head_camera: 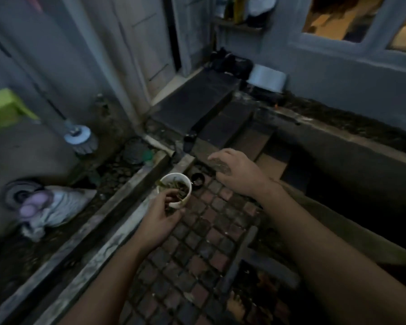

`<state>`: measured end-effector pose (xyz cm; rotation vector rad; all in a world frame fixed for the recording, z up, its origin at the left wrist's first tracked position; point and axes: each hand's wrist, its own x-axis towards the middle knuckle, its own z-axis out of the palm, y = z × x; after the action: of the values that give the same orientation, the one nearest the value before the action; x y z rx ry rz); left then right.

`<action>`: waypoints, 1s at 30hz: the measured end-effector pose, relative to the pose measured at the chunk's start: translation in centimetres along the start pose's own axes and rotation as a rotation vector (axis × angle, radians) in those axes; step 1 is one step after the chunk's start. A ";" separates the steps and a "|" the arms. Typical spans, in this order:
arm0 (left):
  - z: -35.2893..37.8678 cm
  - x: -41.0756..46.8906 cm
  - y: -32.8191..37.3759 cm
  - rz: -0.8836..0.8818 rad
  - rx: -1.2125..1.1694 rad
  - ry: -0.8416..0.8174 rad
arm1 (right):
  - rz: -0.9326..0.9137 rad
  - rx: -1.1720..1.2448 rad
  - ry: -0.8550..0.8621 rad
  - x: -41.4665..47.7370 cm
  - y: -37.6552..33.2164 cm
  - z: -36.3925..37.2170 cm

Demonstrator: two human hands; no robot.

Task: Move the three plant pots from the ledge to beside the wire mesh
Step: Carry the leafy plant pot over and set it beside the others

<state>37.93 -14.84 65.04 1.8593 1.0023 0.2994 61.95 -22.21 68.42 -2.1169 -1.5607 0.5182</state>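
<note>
One head-worn wide-angle view. It looks forward and steeply down, close over a brick-patterned wire mesh panel (pixel 197 231).

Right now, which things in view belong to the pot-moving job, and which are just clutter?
Job:
- white pot, gripped by left hand
- small dark pot on the wire mesh
- right hand, empty, above the mesh

Clutter:
- round brush
- green stool
- striped sack
- dark shoes
</note>
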 end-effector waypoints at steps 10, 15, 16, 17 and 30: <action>-1.4 22.4 -34.3 -0.188 0.178 0.102 | 0.034 0.136 0.049 20.3 12.4 29.6; 7.4 32.4 -50.4 -0.039 0.458 -0.051 | 0.128 0.344 0.160 24.1 22.7 47.6; 8.9 34.1 -52.8 -0.010 0.516 -0.076 | 0.166 0.431 0.201 24.4 24.4 50.5; 10.2 35.7 -55.1 0.009 0.559 -0.097 | 0.201 0.490 0.236 24.7 26.0 53.4; 14.5 42.2 -69.6 0.450 0.384 0.078 | -0.269 -0.320 0.203 33.3 37.9 64.9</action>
<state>37.64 20.98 -9.44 2.4395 0.7145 0.4736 65.69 9.08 -7.51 -2.0541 -1.8649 -0.0409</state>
